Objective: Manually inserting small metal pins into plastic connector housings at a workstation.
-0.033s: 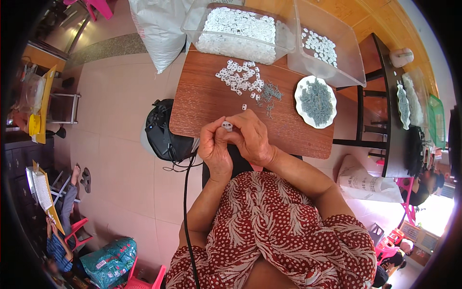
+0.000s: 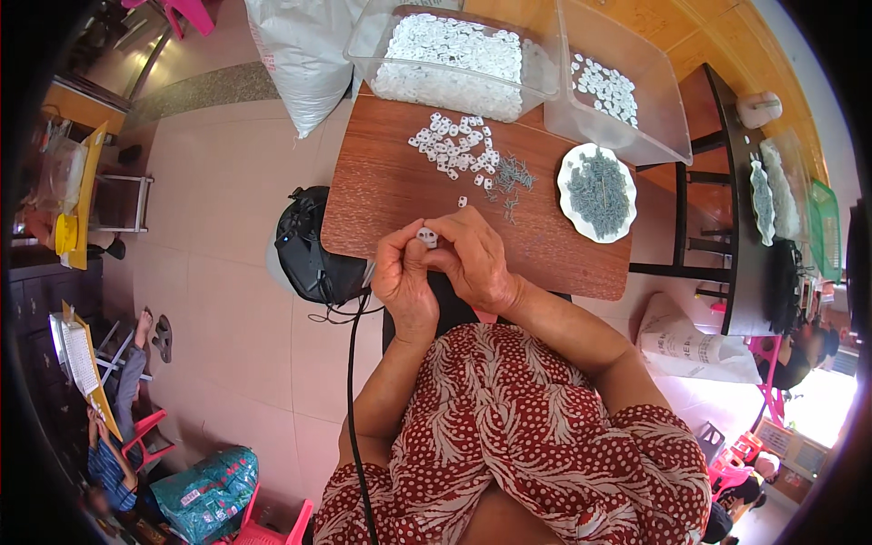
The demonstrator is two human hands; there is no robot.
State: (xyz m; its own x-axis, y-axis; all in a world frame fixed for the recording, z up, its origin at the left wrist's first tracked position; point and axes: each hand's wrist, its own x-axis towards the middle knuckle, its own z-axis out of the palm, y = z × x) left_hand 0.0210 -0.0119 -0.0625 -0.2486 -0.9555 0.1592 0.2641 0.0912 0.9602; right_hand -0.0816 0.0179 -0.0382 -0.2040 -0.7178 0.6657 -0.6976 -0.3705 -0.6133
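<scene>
A small white plastic piece with dark holes (image 2: 427, 236) is pinched between both hands over the near left part of the brown table (image 2: 554, 259). My left hand (image 2: 402, 277) grips it between thumb and fingertips. From the other side my right hand (image 2: 474, 262) closes on it, fingers bent over the top. Whether a screw sits in the piece is hidden. Just beyond the hands lies one loose white piece (image 2: 462, 202). Farther off is a pile of such pieces (image 2: 454, 143), with loose grey screws (image 2: 514, 173) beside it.
A scalloped white plate (image 2: 567, 207) heaped with grey screws stands at the table's right. Behind are two clear plastic bins, one full of white pieces (image 2: 454, 54), the other (image 2: 654, 127) holding fewer. A black backpack (image 2: 304, 245) is left of the table; a cable (image 2: 352, 400) hangs by my left arm.
</scene>
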